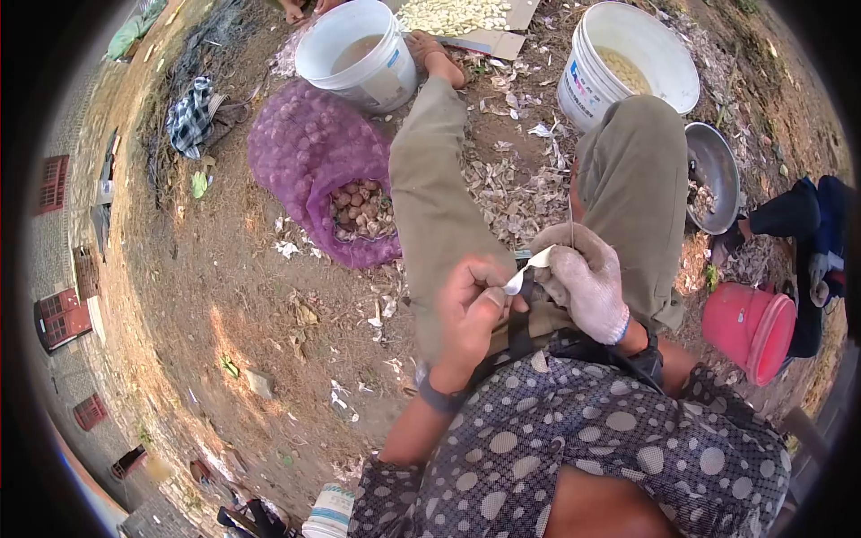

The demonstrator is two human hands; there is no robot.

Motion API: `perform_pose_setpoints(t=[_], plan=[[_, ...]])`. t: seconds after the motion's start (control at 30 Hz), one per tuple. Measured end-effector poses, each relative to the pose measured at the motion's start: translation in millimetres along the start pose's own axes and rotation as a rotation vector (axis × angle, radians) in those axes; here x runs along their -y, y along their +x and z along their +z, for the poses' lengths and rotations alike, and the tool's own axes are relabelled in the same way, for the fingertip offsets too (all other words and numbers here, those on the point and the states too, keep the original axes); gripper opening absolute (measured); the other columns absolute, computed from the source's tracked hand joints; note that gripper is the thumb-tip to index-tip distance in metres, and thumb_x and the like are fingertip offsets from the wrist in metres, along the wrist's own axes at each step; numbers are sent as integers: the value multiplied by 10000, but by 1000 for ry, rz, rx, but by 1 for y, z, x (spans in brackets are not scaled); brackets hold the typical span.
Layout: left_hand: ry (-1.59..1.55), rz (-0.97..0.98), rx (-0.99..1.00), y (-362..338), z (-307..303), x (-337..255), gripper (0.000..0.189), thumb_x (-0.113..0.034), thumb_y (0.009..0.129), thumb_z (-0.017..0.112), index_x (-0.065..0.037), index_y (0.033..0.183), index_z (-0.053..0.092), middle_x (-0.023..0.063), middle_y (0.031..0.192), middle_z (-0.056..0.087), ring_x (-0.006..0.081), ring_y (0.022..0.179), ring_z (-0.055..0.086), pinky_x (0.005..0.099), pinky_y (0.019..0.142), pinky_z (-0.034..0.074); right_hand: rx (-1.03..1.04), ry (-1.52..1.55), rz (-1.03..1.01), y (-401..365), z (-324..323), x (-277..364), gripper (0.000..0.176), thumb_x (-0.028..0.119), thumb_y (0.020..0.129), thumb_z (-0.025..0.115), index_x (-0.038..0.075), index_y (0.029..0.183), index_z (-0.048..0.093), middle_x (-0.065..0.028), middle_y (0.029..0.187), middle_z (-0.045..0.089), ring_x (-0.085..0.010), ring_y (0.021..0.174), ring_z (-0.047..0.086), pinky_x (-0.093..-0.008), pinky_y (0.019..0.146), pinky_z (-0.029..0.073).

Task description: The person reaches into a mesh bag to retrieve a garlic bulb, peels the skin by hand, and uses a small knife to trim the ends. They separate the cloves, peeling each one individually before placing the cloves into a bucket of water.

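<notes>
My bare left hand (477,309) pinches a white garlic clove (514,283) above my lap. Close beside it, my right hand (590,285), in a whitish knitted glove, is closed around a small knife (571,221) whose thin blade points up and away. A pale strip of skin (540,259) stretches between the clove and the gloved thumb. The knife's handle is hidden in the glove. Left of my legs lies a purple mesh bag (300,148), its mouth turned open on garlic bulbs (359,211).
A white bucket (381,85) stands beyond the bag. Another white bucket (587,76) holds pale cloves in liquid. Right of my knee are a metal bowl (728,166) and a pink bucket (731,323), near another person's legs. Peeled cloves (453,15) lie on cardboard ahead; peelings litter the ground.
</notes>
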State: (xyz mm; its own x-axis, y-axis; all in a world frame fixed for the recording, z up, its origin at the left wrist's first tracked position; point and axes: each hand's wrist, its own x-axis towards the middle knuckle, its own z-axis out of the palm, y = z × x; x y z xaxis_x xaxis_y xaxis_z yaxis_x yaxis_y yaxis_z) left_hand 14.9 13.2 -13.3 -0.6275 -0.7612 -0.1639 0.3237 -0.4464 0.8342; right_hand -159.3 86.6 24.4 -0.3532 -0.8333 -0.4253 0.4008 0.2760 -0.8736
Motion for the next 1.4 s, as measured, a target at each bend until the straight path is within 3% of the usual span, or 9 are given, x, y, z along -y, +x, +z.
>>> perform_pose_setpoints(t=[0.17,0.3,0.5,0.7,0.87,1.0,1.13,1.3,1.4], plan=[[524,137,-19,10,-2,8,164,-27,988,609,16,1145,600,45,972,639,113,818,629,260,722,525,-63,-154,-61,2,-8,10,198,92,1015,552,-6,1124,684,-5,845,651,-22,666,521,-221,584,443],[426,-58,-163,13,38,-12,203,18,921,701,26,1124,691,81,985,688,121,830,657,276,710,531,-31,-311,-127,3,-14,4,192,77,996,578,-22,1120,686,-19,848,670,-57,697,567,-256,625,486],[810,264,-133,18,35,1,132,60,888,652,35,1007,703,59,875,700,80,720,653,244,634,511,-16,-306,-150,2,-15,3,179,43,978,595,-36,1112,684,-65,892,692,-94,760,610,-293,696,522],[903,242,-159,14,34,0,123,71,847,679,5,951,685,95,802,676,129,663,631,284,615,507,89,-362,-215,4,-21,-2,173,30,981,589,-47,1105,683,-108,936,705,-113,812,642,-298,737,532],[539,-28,-154,10,27,3,96,66,888,629,-5,936,673,22,777,648,79,649,590,243,579,463,264,-293,-93,11,-34,1,186,52,990,601,-40,1124,693,-99,956,710,-111,818,642,-289,733,529],[174,-215,-143,13,26,3,99,39,958,557,0,1007,633,6,748,615,45,574,525,224,516,412,133,-150,54,12,-25,2,247,79,993,628,-18,1215,675,-52,982,698,-81,822,615,-271,738,528],[436,-35,-184,15,28,11,114,58,949,557,10,1022,631,7,784,619,53,594,561,225,529,440,-97,-333,-320,16,-24,-23,280,81,959,702,-15,1217,650,-21,950,655,-74,818,585,-258,745,514],[729,303,-74,18,25,15,159,91,900,604,-5,1004,677,13,842,644,72,698,604,242,620,494,66,-375,-297,9,-13,-13,273,97,957,706,-23,1195,646,-27,933,661,-69,858,605,-276,753,524],[309,-125,-98,11,23,7,128,81,900,586,7,971,662,46,905,655,112,738,619,263,682,515,142,-254,-30,9,-19,-3,236,113,982,672,-19,1177,647,-38,951,679,-52,805,596,-248,685,504]])
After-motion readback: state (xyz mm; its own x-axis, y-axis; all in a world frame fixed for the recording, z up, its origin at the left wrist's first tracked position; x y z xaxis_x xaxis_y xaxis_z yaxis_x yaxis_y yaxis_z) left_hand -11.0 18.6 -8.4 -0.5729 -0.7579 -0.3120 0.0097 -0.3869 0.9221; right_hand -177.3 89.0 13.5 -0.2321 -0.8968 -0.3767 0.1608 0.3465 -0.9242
